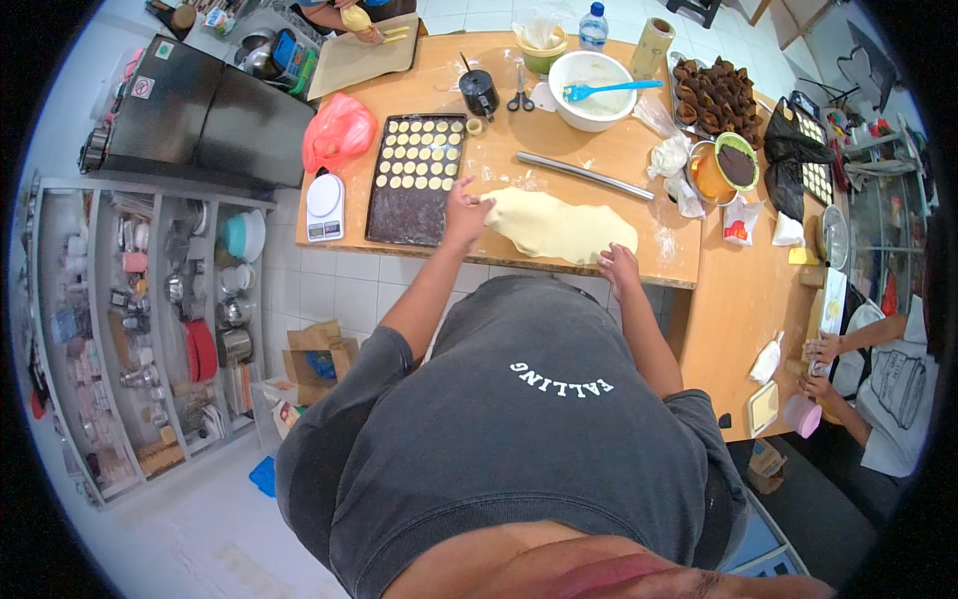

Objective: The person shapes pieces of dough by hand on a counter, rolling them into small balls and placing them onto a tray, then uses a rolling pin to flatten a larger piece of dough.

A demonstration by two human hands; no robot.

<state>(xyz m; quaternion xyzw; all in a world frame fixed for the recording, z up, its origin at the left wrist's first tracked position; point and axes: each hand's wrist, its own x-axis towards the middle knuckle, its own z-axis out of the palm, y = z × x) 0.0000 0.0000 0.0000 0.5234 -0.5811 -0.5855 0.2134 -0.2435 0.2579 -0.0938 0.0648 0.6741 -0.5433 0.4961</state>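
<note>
Beside dough sheet (561, 226), black tray (403, 214), rounds (423, 155) inside

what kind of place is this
Probably a small bakery or a kitchen used for baking: a flattened sheet of dough, a metal rolling pin, and a baking tray with rows of pale rounds.

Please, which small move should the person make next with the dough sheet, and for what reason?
Probably ease the dough sheet gently flat on the table. Its outline looks wavy, and the left hand and right hand are already at its opposite ends, while the metal rod lies apart, beyond it.
</note>
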